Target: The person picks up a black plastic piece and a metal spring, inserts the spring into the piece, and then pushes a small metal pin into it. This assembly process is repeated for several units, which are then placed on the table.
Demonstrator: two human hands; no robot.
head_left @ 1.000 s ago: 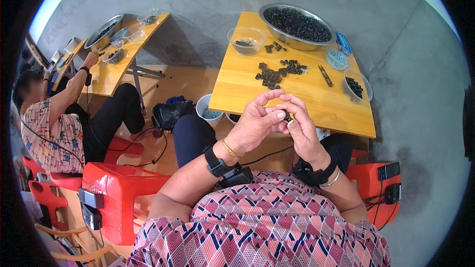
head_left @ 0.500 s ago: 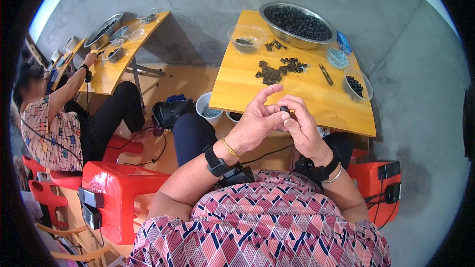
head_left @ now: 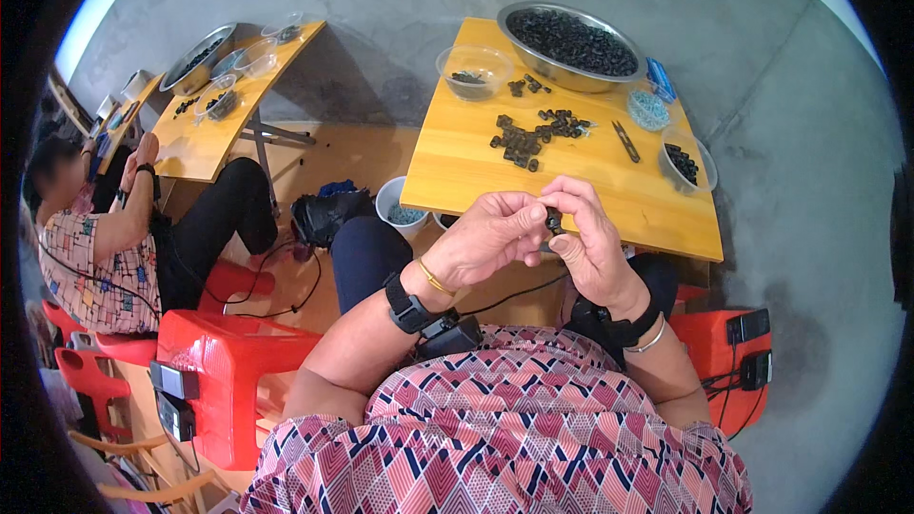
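Both my hands are raised together just in front of the table's near edge. Between the thumb and fingers of my right hand (head_left: 597, 246) sits a small black part (head_left: 553, 220), roughly cylindrical; its exact kind is too small to make out. My left hand (head_left: 497, 233) meets it from the other side, thumb pressed against the curled fingers at the part's edge. Farther up the yellow table (head_left: 447, 167), a pile of small black parts (head_left: 522, 143) lies loose. To its right rests a pair of dark tweezers (head_left: 625, 141).
A steel basin (head_left: 522, 55) heaped with black pieces stands at the back. Around it are a clear bowl (head_left: 490, 62), a tub of light-blue pieces (head_left: 648, 110) and a bowl of black parts (head_left: 695, 180). At left, a co-worker (head_left: 105, 247) sits by another table (head_left: 205, 138).
My left fingers have curled in from a spread pose, and more of the black part shows. The co-worker's hand has drawn back from the parts on the other table.
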